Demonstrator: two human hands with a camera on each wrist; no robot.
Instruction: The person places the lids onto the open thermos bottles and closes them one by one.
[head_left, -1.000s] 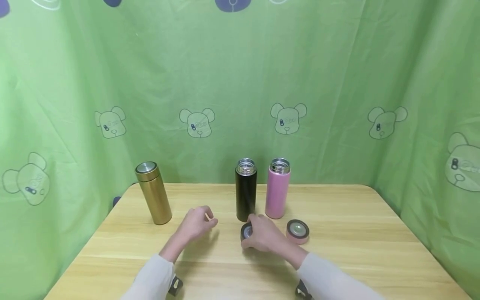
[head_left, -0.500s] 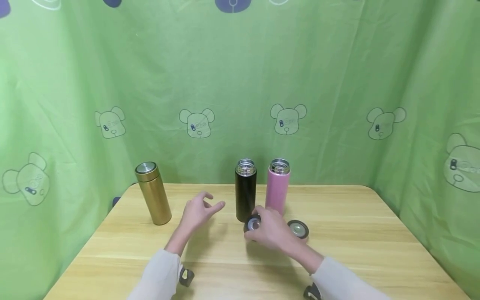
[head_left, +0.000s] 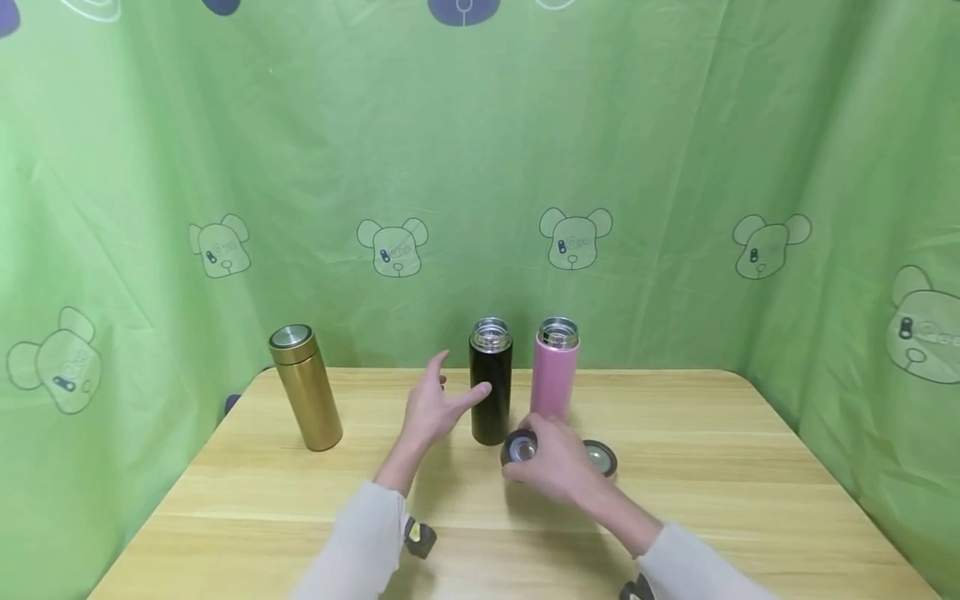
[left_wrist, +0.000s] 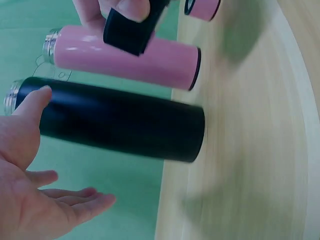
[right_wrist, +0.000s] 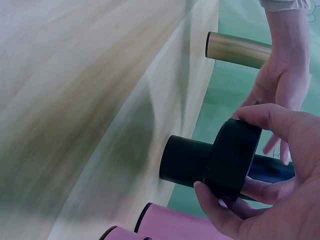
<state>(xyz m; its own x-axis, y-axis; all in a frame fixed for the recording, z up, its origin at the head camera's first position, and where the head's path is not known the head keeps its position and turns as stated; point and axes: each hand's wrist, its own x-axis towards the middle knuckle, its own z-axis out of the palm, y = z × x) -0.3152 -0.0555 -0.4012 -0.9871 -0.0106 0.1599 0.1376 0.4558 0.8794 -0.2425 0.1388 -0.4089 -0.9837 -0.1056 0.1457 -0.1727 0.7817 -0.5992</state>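
Note:
My right hand (head_left: 555,458) pinches a black bottle lid (right_wrist: 232,159) by its rim, held off the table in front of the pink bottle. In the head view the lid's pale inner side shows. Just left of the uncapped black thermos bottle (head_left: 491,400) is my left hand (head_left: 438,408), thumb and fingers spread wide. In the left wrist view its thumb lies across the black bottle near the neck; whether it touches cannot be told. An uncapped pink thermos bottle (head_left: 555,379) stands upright to the right. Its pink lid (head_left: 602,458) lies on the table, partly hidden by my right hand.
A capped gold thermos bottle (head_left: 307,392) stands at the left of the wooden table (head_left: 712,500). Behind the table and at both sides hangs a green curtain (head_left: 480,150) with bear-head prints.
My right hand has lifted the black lid off the table and moved slightly right. My left hand has moved right and forward to the black bottle, its fingers spreading.

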